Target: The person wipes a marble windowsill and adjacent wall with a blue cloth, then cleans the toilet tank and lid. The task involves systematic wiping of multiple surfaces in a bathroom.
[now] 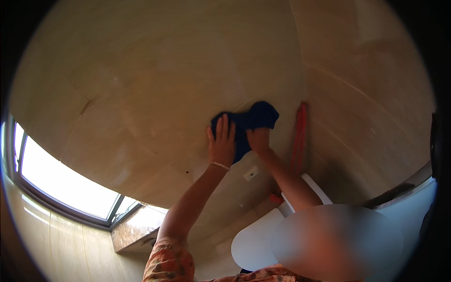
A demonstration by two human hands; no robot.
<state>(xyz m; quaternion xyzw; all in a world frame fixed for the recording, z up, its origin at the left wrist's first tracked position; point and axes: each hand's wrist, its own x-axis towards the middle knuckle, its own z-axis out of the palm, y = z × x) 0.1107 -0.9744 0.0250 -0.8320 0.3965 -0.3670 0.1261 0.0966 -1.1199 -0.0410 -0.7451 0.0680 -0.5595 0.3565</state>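
Note:
A dark blue cloth (243, 120) lies spread against a beige, marble-patterned wall (169, 88). My left hand (222, 142) rests flat on the cloth's left part, its fingers stretched out and a pale bracelet around the wrist. On the right, my right hand (260, 140) is tucked into the cloth, which covers most of its fingers. Both arms reach up from the bottom of the view.
Right of the cloth, a long red strip (299, 137) hangs near the wall corner. A socket plate (251, 173) sits below. Lower still is a white, toilet-like fixture (255, 239). At left are a bright window (67, 172) and stone ledge (132, 229). A blurred patch hides the lower right.

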